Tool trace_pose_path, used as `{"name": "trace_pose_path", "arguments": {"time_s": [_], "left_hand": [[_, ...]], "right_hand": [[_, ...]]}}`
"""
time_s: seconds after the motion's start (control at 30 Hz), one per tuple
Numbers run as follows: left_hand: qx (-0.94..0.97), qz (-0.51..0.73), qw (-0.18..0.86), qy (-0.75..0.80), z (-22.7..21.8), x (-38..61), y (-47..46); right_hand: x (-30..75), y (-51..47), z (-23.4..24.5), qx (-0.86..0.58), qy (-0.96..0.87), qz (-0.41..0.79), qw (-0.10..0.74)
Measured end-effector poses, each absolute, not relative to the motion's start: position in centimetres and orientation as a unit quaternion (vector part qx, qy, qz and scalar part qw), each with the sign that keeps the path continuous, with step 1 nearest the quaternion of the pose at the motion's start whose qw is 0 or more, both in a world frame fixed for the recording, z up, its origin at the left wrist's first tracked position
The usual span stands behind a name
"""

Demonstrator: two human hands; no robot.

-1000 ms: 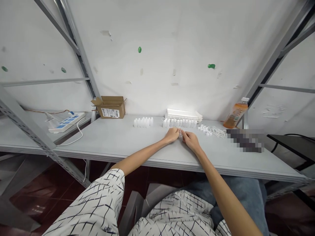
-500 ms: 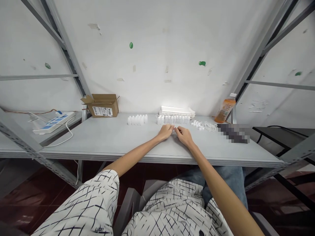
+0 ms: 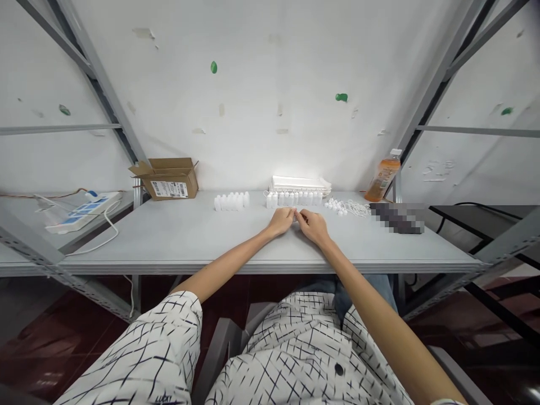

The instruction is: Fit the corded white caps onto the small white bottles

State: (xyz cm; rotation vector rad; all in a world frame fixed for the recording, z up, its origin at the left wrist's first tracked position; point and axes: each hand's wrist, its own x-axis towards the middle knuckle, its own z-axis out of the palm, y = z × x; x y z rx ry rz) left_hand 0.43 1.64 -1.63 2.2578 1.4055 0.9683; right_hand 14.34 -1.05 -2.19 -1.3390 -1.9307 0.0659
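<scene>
Over the middle of the grey table, my left hand (image 3: 281,221) and my right hand (image 3: 311,225) meet at the fingertips. Both are closed in a pinch, and what lies between the fingers is too small and too hidden to name. Just beyond them stands a row of small white capped bottles (image 3: 294,198). To the left is a group of small white bottles (image 3: 232,201), standing upright close together. Several small white caps (image 3: 336,206) lie in a loose pile right of my hands, beside a bundle of white string (image 3: 358,208).
A white tray (image 3: 300,183) sits against the wall behind the bottles. At the back left is an open cardboard box (image 3: 171,180); at the back right leans a bottle of orange drink (image 3: 383,176). A power strip (image 3: 84,212) lies far left. Metal posts frame the grey table (image 3: 202,236).
The view has shifted slightly, so everything sits a little higher and further left. My hands stay together, fingertips still pinched, with only a small change in finger position.
</scene>
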Motion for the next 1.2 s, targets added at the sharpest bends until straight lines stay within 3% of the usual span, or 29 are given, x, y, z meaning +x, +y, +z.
{"name": "trace_pose_path", "arguments": {"time_s": [0.17,0.53,1.2], "left_hand": [[0.786,0.330,0.161,0.497,-1.78,0.37,1.91],[0.789,0.324,0.178,0.491,-1.51,0.33,1.77],[0.781,0.339,0.215,0.479,-1.00,-0.06,1.61]], "right_hand": [[14.37,-1.16,-2.37,-0.495,-0.755,-0.012,0.431],[14.47,-1.41,-2.36,-0.467,-0.772,-0.022,0.430],[14.44,-1.59,-1.90,-0.507,-0.787,-0.053,0.348]]}}
